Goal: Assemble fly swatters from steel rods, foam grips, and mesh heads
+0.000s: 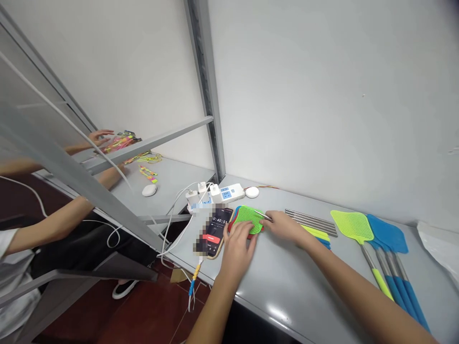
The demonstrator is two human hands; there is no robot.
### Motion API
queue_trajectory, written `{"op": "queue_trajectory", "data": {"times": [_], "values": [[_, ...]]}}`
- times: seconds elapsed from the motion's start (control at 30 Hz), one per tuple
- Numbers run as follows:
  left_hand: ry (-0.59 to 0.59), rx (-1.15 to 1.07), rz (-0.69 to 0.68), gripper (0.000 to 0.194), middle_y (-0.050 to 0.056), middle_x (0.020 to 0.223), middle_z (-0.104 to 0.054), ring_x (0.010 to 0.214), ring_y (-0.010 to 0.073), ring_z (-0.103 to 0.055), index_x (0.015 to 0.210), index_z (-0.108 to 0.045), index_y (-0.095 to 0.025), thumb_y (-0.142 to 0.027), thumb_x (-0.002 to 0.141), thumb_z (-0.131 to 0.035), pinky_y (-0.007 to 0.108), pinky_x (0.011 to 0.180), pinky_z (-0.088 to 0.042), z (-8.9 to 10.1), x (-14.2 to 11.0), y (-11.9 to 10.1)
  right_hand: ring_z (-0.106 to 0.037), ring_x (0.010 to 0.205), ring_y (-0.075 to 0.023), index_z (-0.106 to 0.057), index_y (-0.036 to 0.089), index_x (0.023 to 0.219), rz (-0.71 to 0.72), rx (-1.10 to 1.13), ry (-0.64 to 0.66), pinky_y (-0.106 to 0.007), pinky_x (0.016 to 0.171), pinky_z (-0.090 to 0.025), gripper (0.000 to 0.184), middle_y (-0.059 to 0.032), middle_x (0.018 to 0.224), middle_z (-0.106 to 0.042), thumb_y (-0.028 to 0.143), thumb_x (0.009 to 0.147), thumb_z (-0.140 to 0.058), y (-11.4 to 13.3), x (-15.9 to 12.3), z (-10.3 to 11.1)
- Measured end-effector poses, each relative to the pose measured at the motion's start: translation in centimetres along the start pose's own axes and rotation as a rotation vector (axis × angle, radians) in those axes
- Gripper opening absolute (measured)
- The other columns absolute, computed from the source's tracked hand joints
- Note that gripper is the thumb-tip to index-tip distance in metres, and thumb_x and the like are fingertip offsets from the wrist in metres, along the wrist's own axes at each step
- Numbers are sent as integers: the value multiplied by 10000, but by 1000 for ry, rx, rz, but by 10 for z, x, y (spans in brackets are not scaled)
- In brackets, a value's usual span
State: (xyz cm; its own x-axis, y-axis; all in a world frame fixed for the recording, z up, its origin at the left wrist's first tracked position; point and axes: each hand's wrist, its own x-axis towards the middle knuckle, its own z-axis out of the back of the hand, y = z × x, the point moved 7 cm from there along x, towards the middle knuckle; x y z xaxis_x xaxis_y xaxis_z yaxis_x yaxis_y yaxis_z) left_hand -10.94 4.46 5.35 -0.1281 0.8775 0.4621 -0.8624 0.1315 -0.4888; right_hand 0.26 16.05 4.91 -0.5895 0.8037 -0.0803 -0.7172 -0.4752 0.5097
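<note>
My left hand (239, 236) rests with curled fingers on a stack of mesh fly-swatter heads, the top one green (248, 217), with red and blue ones beneath. My right hand (283, 226) pinches a thin metal rod (264, 216) whose tip lies on the green head. Yellow and blue plastic handle sleeves (321, 235) lie just right of my right wrist. A row of bare metal rods (311, 221) lies behind that hand.
Finished swatters, yellow-green (353, 225) and blue (387, 234), lie at the right. A phone (215, 231) showing a timer, a white power strip (219, 195) with chargers and a white puck (252, 192) sit left. Another person's hand (101, 137) handles coloured items at the neighbouring desk.
</note>
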Motion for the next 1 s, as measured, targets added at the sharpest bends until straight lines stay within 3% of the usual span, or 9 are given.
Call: {"op": "queue_trajectory", "data": {"times": [0.17, 0.27, 0.3, 0.43, 0.57, 0.67, 0.77, 0.87, 1.0], "values": [[-258, -178, 33, 268, 109, 1219, -571, 1170, 255, -505, 1143, -554, -219, -286, 883, -563, 473, 1039, -334, 23, -6, -8, -434, 568, -133, -420, 223, 685, -55, 56, -176, -238, 525, -279, 347, 30, 607, -500, 469, 929, -398, -2, -34, 43], [-394, -515, 243, 209, 87, 1048, -585, 1005, 211, -568, 1052, -537, -207, -358, 908, -521, 360, 884, -454, 20, -15, -15, -380, 539, -121, -358, 227, 676, -89, 191, -345, -237, 511, -266, 385, 55, 576, -404, 520, 920, -408, -6, -68, 68], [-380, -656, 345, 219, 75, 989, -589, 938, 192, -582, 1028, -523, -206, -394, 924, -485, 328, 828, -472, 10, -17, -18, -365, 534, -119, -344, 227, 673, -81, 246, -387, -238, 508, -264, 391, 58, 572, -378, 526, 915, -421, -5, -79, 72], [-44, -1130, 536, 402, 93, 1066, -624, 930, 193, -598, 1087, -553, -204, -536, 933, -385, 309, 778, -475, -41, -17, -59, -393, 576, -132, -362, 230, 706, -6, 392, -421, -246, 532, -298, 344, 44, 619, -406, 488, 922, -435, 2, -113, 66], [-27, -1428, 728, 404, 84, 997, -667, 888, 202, -623, 1062, -609, -184, -530, 884, -500, 319, 768, -474, -66, -20, -77, -449, 613, -144, -419, 226, 745, -31, 448, -414, -249, 557, -343, 292, 27, 661, -481, 450, 932, -429, 1, -133, 51], [-32, -1483, 799, 366, 72, 971, -666, 851, 181, -628, 1051, -612, -174, -459, 821, -630, 289, 729, -472, -75, -22, -76, -478, 615, -144, -478, 222, 781, -55, 452, -387, -248, 568, -360, 274, 25, 670, -526, 444, 935, -432, -6, -143, 45], [40, -1466, 758, 346, 42, 850, -639, 680, 121, -592, 1002, -588, -159, -453, 824, -623, 243, 605, -449, -81, -23, -71, -472, 572, -141, -532, 217, 822, -100, 399, -453, -249, 544, -343, 286, 31, 624, -521, 459, 936, -430, -24, -153, 52], [102, -1255, 670, 377, -5, 757, -597, 552, 92, -546, 1060, -518, -169, -418, 807, -644, 219, 518, -422, -78, -27, -61, -489, 566, -140, -547, 210, 788, -142, 212, -501, -253, 534, -322, 292, 22, 619, -537, 429, 941, -430, -46, -160, 60], [129, -872, 619, 697, -32, 719, -582, 501, 124, -567, 1367, -266, -199, -378, 803, -634, 235, 503, -429, -62, -33, -51, -612, 755, -181, -609, 224, 916, -148, -156, -336, -263, 597, -338, 189, -18, 859, -656, 313, 937, -444, -68, -153, 47]]}}
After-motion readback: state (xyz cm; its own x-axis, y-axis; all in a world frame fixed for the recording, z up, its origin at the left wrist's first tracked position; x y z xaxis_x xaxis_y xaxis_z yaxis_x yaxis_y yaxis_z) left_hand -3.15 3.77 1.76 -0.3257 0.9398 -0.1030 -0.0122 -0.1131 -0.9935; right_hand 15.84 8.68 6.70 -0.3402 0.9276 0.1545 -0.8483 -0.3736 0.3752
